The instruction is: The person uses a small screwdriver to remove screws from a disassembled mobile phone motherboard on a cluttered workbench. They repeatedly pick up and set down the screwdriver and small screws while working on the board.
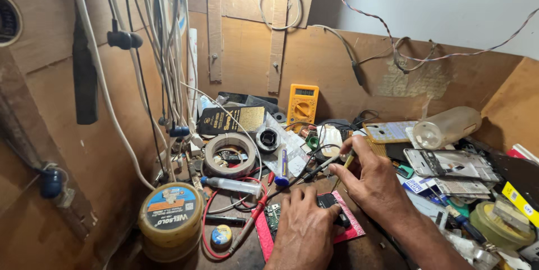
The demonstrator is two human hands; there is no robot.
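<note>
Fingers of left hand (306,230) flat on circuit board (275,216), right hand (373,183) pinching yellow-handled tool (347,163), clutter close around.

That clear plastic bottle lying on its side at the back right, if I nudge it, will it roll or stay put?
The clear plastic bottle lies on its side and is round, so it will probably roll if pushed across its length. It looks mostly empty, so likely light and easy to knock. It rests on loose phone parts, an uneven bed, so it may shift unpredictably.
</note>
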